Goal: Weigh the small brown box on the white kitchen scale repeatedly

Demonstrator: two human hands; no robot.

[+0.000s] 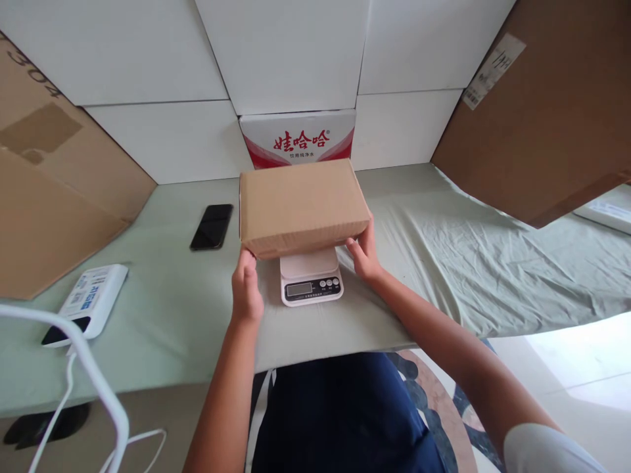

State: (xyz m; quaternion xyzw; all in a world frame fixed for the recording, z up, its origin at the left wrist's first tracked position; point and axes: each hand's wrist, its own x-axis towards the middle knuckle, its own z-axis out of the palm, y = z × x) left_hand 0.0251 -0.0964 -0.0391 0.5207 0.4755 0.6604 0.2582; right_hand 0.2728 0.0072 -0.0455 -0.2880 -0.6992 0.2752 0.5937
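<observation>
Nearest you: a white cable (106,401) is curving across the near left corner, and your dark blue clothing is showing below the table edge.
Left hand: your left hand (245,289) is gripping the near left corner of the cardboard box (302,205), fingers closed against its side.
Right hand: your right hand (365,253) is clamping the near right corner of the same box, thumb on the near face, fingers tucked under the edge.
Box position: you are holding it between both hands, directly over the platform of the kitchen scale (310,279); whether it is resting on the platform or hovering just above cannot be told.
Scale: it is sitting on the pale green cloth (493,263) between your wrists, its display and buttons facing you; the display reading is too small to make out.
Left side: a white device with a blue label (89,302) is lying near the left edge, its print too small to read; a black phone (211,226) is lying farther back, well apart from the box.
Far: a white carton (298,139) is standing just behind the box, carrying red Chinese characters "娃哈哈" with smaller unreadable print beneath.
Far corners: brown cardboard sheets are leaning at both sides; the left one is showing "304", the right one a white sticker (493,69) with illegible writing.
</observation>
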